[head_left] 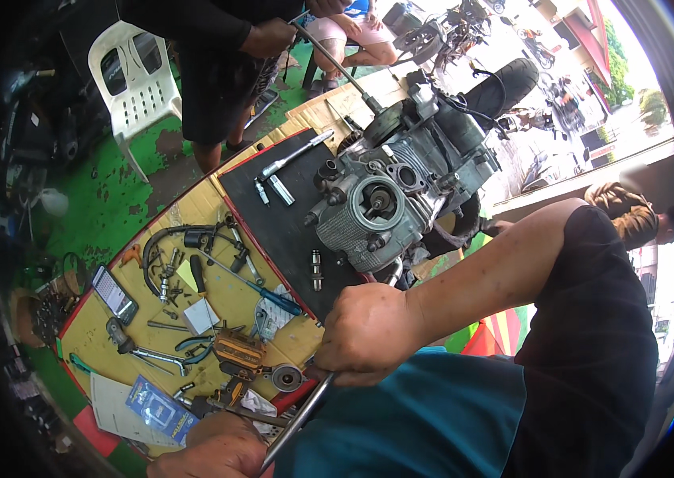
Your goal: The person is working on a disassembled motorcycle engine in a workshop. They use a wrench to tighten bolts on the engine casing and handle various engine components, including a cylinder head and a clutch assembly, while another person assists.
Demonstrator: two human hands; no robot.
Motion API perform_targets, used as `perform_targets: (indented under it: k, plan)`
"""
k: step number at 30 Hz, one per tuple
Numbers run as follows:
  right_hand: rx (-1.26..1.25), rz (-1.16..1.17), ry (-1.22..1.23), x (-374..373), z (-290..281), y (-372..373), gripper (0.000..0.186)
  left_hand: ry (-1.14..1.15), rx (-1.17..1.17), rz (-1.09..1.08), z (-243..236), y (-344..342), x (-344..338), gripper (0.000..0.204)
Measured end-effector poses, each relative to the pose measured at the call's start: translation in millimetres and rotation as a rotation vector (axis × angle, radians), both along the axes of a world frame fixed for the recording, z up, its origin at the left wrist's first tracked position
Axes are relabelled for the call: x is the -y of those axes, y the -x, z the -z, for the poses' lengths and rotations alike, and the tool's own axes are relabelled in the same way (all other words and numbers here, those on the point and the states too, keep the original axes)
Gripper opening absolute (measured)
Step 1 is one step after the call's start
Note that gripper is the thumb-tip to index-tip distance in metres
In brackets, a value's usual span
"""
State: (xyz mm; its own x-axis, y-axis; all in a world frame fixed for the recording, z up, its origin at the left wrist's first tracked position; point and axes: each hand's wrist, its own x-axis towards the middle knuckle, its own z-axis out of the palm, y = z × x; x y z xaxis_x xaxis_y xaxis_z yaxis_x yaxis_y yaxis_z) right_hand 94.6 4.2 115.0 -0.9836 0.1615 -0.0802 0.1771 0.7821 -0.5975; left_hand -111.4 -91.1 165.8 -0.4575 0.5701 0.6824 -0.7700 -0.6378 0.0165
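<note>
A long bare metal bar (302, 420) runs slantwise from the near edge of the engine (400, 183) toward me. My right hand (369, 331) is closed in a fist around its middle. Lower down, my left hand (221, 446) is closed on the near end, its fingers partly cut off by the frame's edge. The engine lies on a black mat (277, 215), a round opening facing up. Where the bar meets it, the joint is largely hidden behind my right hand. Across from me, a co-worker's hand (269, 38) grips another long bar (337, 68) reaching the engine's far side.
The yellow table top (153, 319) holds a phone (114, 294), a screwdriver (279, 301), a yellow-black power tool (239, 354), pliers (193, 348) and a blue packet (160, 410). A ratchet (295, 154) and sockets lie on the mat. A white chair (133, 88) stands beyond.
</note>
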Motion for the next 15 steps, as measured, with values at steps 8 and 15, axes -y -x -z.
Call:
perform_targets:
  k: [8, 15]
  plan:
    - [-0.043, 0.006, 0.044, 0, -1, -2, 0.015, 0.01, -0.013, 0.032, -4, 0, 3, 0.049]
    - [-0.118, 0.038, 0.058, -2, -3, -2, 0.013, 0.218, -0.023, 0.041, -18, -1, 17, 0.055]
